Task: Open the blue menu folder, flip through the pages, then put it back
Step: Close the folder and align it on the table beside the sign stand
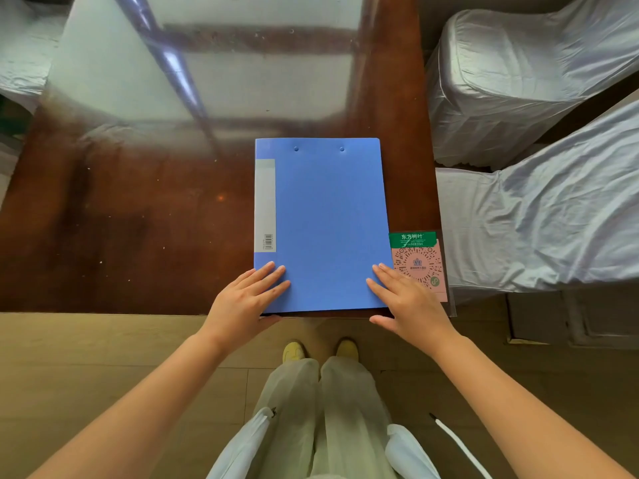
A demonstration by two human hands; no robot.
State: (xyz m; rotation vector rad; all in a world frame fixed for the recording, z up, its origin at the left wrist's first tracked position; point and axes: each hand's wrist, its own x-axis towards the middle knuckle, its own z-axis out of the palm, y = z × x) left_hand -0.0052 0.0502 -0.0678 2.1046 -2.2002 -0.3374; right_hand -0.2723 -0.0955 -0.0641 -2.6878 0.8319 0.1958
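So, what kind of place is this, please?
Probably a restaurant dining room. A blue plastic menu folder lies closed on a dark glossy wooden table, a pink QR-code card sits beside it at the table's edge, and chairs in silvery fabric covers stand alongside.

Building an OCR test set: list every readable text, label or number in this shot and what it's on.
"东方树叶": green header of the QR card, right of the blue folder.
Small print under that header: too small to read.
Line under the QR code's centre logo: blurred.
Barcode digits on the folder's grey spine label: too small.
Nothing else carries text.
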